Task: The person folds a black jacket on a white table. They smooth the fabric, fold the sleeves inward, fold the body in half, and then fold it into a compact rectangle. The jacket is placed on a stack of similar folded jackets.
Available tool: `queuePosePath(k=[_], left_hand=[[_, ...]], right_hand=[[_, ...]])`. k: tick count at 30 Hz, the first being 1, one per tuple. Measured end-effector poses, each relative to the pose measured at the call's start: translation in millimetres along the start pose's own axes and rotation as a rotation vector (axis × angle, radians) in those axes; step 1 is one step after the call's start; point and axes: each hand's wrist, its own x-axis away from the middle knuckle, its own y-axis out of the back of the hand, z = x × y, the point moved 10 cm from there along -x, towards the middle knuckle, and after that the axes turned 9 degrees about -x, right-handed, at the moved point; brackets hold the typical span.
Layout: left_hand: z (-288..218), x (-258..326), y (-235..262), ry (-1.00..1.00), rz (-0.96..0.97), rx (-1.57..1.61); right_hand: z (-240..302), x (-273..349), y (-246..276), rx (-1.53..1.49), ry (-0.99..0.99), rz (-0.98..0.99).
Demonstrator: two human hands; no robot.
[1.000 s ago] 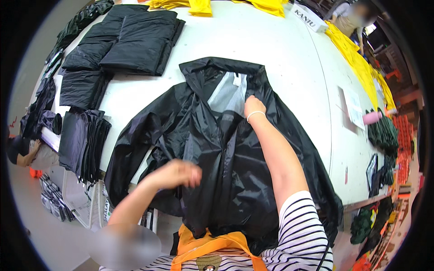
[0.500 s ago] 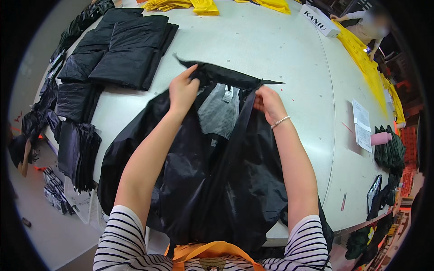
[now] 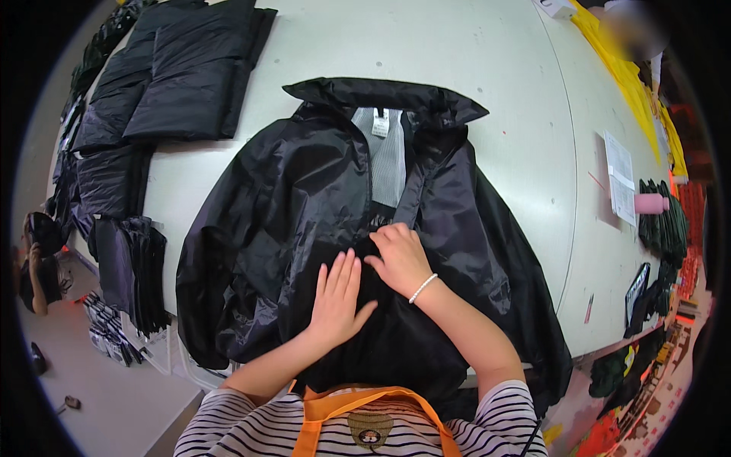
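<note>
Head view: both bare hands are set down on the front of a black jacket (image 3: 324, 217), close together, pretty much mid-garment. The left hand (image 3: 337, 301) is laid flat on the shiny fabric, fingers together, thumb out to the side, so nothing's gripped there. The right hand (image 3: 400, 259) is placed just beside it and a bit further up, fingers bent at the bottom of the open neck; whether any cloth is pinched under them can't be told from this angle. A pale beaded bracelet (image 3: 423, 288) is worn on that wrist.

So the jacket is right under both palms, spread on a white table (image 3: 525, 46) with its collar (image 3: 381, 93) pointed away from the wearer of the orange apron (image 3: 358, 399). Between the front edges, above the right hand, grey mesh lining (image 3: 388, 164) is exposed, plus a white label (image 3: 380, 122) near the collar. Sleeves are draped down on either side, well out from the hands.

Further out, folded black garments (image 3: 186, 84) are piled at upper left, with another dark stack (image 3: 126, 266) hung over the table edge. Over on the right, a paper sheet (image 3: 620, 171), a pink bottle (image 3: 649, 203) and some yellow fabric (image 3: 620, 68) are lined up.
</note>
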Motion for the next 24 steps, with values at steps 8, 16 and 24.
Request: queuePosePath(k=[8,16,24], left_hand=[[16,51,-64,-0.114,0.23,-0.107],[4,105,-76,-0.159,0.308,-0.137],[-7,127,-46,-0.238,0.314,-0.094]], right_hand=[[18,19,-29,0.216,0.066,0.2],[-7,-113,20,0.7,0.155,-0.07],[29,-115,24,0.554,0.255,-0.404]])
